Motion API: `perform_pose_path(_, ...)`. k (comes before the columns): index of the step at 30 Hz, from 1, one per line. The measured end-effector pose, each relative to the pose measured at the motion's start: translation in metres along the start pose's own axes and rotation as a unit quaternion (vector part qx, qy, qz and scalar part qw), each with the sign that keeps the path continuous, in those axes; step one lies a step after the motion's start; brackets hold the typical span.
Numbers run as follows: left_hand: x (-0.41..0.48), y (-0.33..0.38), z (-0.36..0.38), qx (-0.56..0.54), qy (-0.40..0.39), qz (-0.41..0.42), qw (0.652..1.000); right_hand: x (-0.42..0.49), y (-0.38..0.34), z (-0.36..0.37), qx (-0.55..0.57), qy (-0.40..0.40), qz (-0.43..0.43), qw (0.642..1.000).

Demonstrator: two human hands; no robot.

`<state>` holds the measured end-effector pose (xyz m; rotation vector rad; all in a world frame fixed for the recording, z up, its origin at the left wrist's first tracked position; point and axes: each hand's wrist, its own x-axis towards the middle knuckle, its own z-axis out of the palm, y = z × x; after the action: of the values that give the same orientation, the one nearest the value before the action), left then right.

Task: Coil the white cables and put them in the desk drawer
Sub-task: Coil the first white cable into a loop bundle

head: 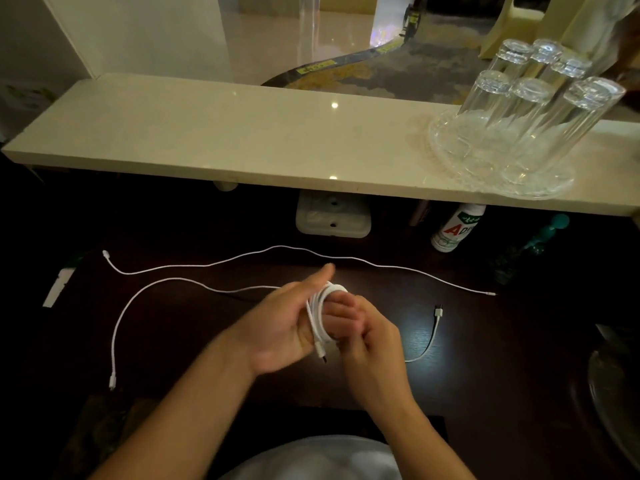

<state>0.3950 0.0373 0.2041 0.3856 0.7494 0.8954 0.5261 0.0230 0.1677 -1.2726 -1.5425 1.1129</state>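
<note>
- My left hand (277, 327) is palm up over the dark desk (180, 344). The thumb sticks up, and the fingers pass through the white cable coil (320, 317) and carry it.
- My right hand (372, 344) is hard against the coil on its other side. Its fingers are curled in, pinching the loops low down.
- So the coil sits right between my two hands, touching both and lifted off the desk.
- The coil is several tight round loops of smooth white cord, bunched together and a bit blurred.
- One plug (321, 355) dangles from the bottom of the coil, just beside my right fingertips.
- A second white cable (166, 279) lies loose on the desk out past my left hand. It arcs from a connector near my left forearm up and round towards my left hand. It slips behind that hand, and I cannot tell whether it joins the coil.
- A short stretch of white cable (434, 332) shows just beyond my right hand, curving away to a plug end on the desk. Its near end is hidden behind my wrist.
- A long white cable (277, 247) is stretched out uncoiled across the desk beyond both hands. It is well apart from them and runs from far left to far right.
</note>
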Motion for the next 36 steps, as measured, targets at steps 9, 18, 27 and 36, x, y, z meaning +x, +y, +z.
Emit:
perform_pose_path(9, -0.018, 0.018, -0.02, 0.141, -0.127, 0.03, 0.981, 0.002, -0.014, -0.006, 0.225, -0.136, 0.08, 0.961)
perform_pose_path(18, 0.006, -0.03, -0.003, -0.045, 0.345, 0.114, 0.931, -0.004, 0.012, 0.018, -0.018, -0.08, -0.012, 0.997)
perform_pose_path(27, 0.0, -0.032, -0.054, -0.096, 0.094, -0.034, 0.99, -0.004, 0.045, 0.021, 0.161, -0.114, 0.201, 0.96)
perform_pose_path(36, -0.015, -0.007, -0.05, 0.093, 0.077, 0.045, 0.992, 0.017, 0.032, -0.008, 0.318, -0.089, 0.183, 0.926)
